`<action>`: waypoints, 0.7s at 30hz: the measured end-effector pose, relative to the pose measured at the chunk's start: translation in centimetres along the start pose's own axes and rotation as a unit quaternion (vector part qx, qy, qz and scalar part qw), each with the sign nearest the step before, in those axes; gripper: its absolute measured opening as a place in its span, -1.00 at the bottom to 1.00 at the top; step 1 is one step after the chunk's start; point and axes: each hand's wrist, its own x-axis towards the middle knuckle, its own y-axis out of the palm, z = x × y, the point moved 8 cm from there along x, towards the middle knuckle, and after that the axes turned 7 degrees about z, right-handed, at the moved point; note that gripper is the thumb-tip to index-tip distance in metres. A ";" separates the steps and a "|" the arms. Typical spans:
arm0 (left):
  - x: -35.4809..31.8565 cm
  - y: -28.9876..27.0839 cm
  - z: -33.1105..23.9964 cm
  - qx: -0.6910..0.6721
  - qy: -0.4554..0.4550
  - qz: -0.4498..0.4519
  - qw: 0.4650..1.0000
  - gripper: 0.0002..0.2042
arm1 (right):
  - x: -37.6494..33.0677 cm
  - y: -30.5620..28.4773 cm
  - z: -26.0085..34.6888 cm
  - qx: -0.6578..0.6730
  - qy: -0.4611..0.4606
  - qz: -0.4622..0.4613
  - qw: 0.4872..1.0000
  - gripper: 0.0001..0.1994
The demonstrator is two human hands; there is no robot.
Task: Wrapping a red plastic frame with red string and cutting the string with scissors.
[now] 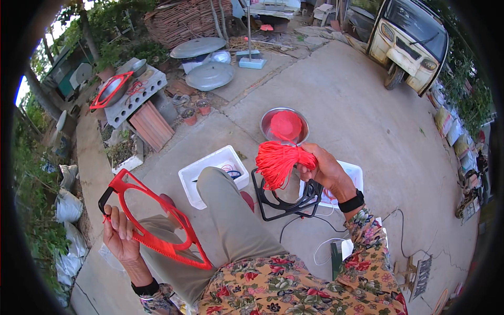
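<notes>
My left hand [122, 233] is closed at the near left side of a red plastic frame [157, 202] with a large round opening. The frame leans over my left thigh and has a black handle [106, 198] at its left corner. A bit of red cord shows at my left fingertips beside that handle; whether it is tied there I cannot tell. My right hand [323, 167] grips a thick bundle of red cord [281, 163], raised in front of me, its loops fanning out to the left. Below it on the ground lies a black frame [287, 210] with a round opening.
A metal basin [265, 122] holds something red. White bins stand left [191, 191] and right [357, 176]. Cables [401, 231] run over the concrete at right. Another red frame [125, 79] rests on a block at left; a three-wheeled vehicle [407, 44] is parked far right.
</notes>
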 end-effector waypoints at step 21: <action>-3.8 14.1 -16.0 0.141 0.146 0.106 0.973 -0.82 | -1.6 30.4 12.2 -0.056 -0.141 0.364 0.919 -0.61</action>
